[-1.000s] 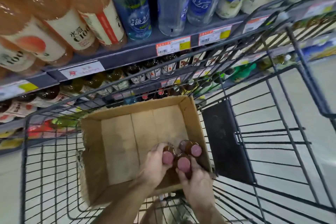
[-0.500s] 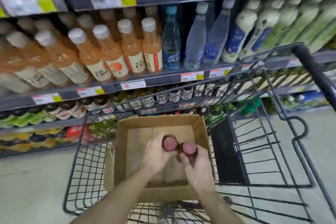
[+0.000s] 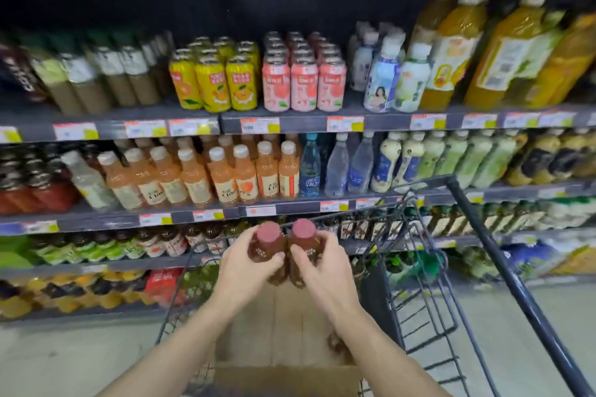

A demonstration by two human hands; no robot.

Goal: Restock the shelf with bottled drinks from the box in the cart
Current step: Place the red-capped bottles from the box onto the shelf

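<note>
Bottled drinks are in transit here: two dark brown bottles with pink caps, one (image 3: 267, 246) clasped in the left hand (image 3: 245, 271) and the other (image 3: 303, 245) clasped in the right hand (image 3: 322, 271), are held side by side and touching, upright, above the cardboard box (image 3: 283, 325) that sits in the wire cart (image 3: 429, 284). Both hands curl their fingers round the bottle bodies from the outside, caps pointing up toward the shelving. Judging by how things lie, this pair is lifted clear of the box but not yet placed, so the restocking step in hand is about halfway through. What shows of the box floor looks bare apart from one brownish shape low at its right side (image 3: 337, 343), possibly a remaining bottle, though it is too blurred to be sure. Similar dark bottles stand in a row on the lower shelf (image 3: 180, 240) just behind the cart's front rim, which looks like the likely destination; I cannot confirm a free slot there. Above it are peach-coloured juice bottles (image 3: 225, 174), clear water bottles (image 3: 338, 167), yellow cans (image 3: 213, 80) and pink cans (image 3: 303, 80). The cart's front wall stands between the hands and the lower shelf, so the bottles would probably have to go over or around it
</note>
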